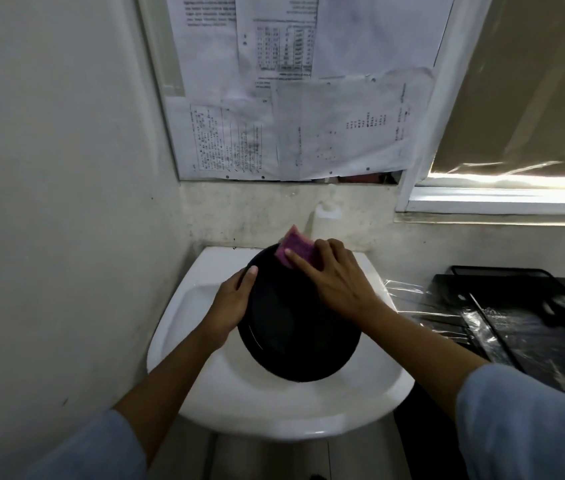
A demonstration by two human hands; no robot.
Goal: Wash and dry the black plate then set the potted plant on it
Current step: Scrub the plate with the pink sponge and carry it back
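The black plate (295, 327) is held tilted over the white sink (205, 386). My left hand (232, 299) grips its left rim, thumb on the front face. My right hand (336, 275) presses a pink-purple sponge (296, 249) against the plate's far upper edge, fingers laid over the sponge. No potted plant is in view.
A white bottle (326, 216) stands behind the sink against the wall. To the right, a black mesh tray (509, 282) and a shiny plastic-covered black surface (475, 327) sit on a counter. A wall is close on the left. Papers cover the mirror above.
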